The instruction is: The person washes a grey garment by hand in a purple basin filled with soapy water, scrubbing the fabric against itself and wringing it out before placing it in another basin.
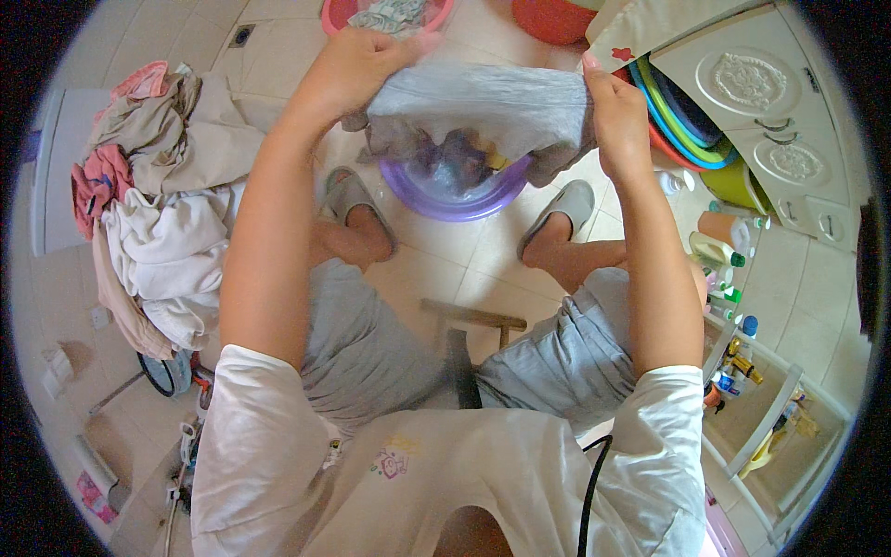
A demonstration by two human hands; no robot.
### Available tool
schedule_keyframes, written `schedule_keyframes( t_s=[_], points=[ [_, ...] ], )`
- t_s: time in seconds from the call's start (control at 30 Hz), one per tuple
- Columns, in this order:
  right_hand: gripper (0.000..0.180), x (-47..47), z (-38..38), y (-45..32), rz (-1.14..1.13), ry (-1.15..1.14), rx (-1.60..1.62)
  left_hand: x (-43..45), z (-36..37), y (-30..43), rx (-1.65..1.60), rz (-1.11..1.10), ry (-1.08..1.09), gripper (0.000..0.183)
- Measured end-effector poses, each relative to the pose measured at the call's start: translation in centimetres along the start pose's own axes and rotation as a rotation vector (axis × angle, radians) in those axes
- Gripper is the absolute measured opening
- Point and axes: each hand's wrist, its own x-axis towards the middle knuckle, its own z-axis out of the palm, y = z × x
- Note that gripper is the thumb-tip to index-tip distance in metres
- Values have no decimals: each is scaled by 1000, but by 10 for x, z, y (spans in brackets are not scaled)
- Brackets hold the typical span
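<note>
A wet grey garment [480, 97] is stretched between my two hands at the top middle of the head view. My left hand [369, 66] grips its left end, and my right hand [616, 115] grips its right end, thumb uppermost. The cloth hangs in folds over a purple plastic basin [452, 209] on the floor between my feet. Inside the basin are water and what looks like dark cloth, partly hidden by the hanging garment. A yellow patch shows near the garment's lower edge; what it belongs to I cannot tell.
A pink basin [337, 17] with cloth and a red basin [553, 21] stand beyond. Clothes [167, 244] are heaped at left. Stacked coloured basins [672, 111], a white cabinet [748, 80], bottles [713, 250] and a shelf rack [759, 425] line the right. A wooden stool part [480, 315] shows between my legs.
</note>
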Motion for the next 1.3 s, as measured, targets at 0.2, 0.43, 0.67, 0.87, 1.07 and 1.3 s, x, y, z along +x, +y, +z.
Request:
schedule_keyframes(
  t_s=[0.2, 0.43, 0.67, 0.87, 1.07, 1.3],
  points=[
    [53, -1, -2, -6, 125, 42, 122, -4, -6, -13, -319, -47, -258, 47],
    [51, 4, -16, -3, 114, 30, 48, 14, 8, -35, -382, -114, -385, 42],
    [52, 0, -33, -10, 101, -137, -33, 12, 1, -17, -597, -162, -482, 50],
    [40, -1, -35, -3, 104, -583, 50, -5, -6, -15, -461, 27, -455, 41],
    [27, -11, -17, -10, 25, -544, -63, -3, 11, -6, 43, 59, -82, 45],
    [18, -11, -10, -25, -223, -166, -222, -1, 21, 14, 259, 88, 391, 35]
  ],
)
